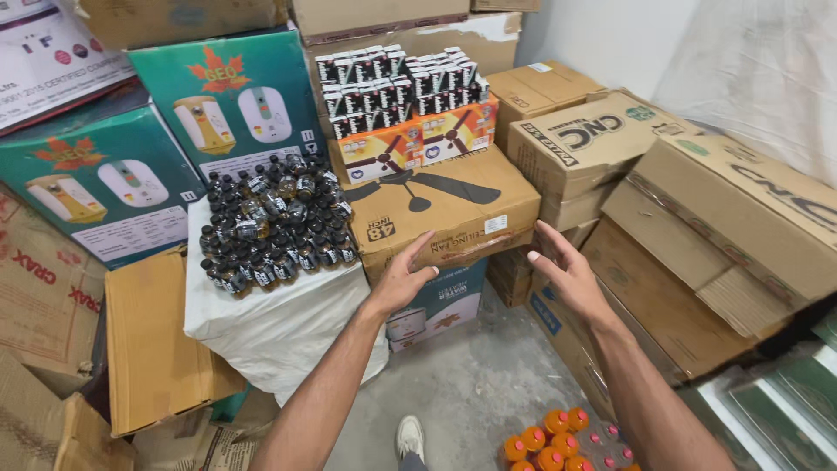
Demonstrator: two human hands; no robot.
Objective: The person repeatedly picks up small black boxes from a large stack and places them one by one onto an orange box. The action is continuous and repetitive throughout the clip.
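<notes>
Both hands, left (403, 277) and right (567, 275), were open with fingers spread, flanking the brown carton (453, 209); dark bottles (275, 227) sat beyond the left.

Both forearms are bare from elbow to wrist, with no sleeves showing. The left hand (399, 283) and the right hand (568, 277) carry no gloves, rings, watch or wristband. The fingers (422, 242) are uncovered, with short nails. Near the bottom edge, one foot wears a white sneaker (410, 437) under a dark trouser hem.
</notes>
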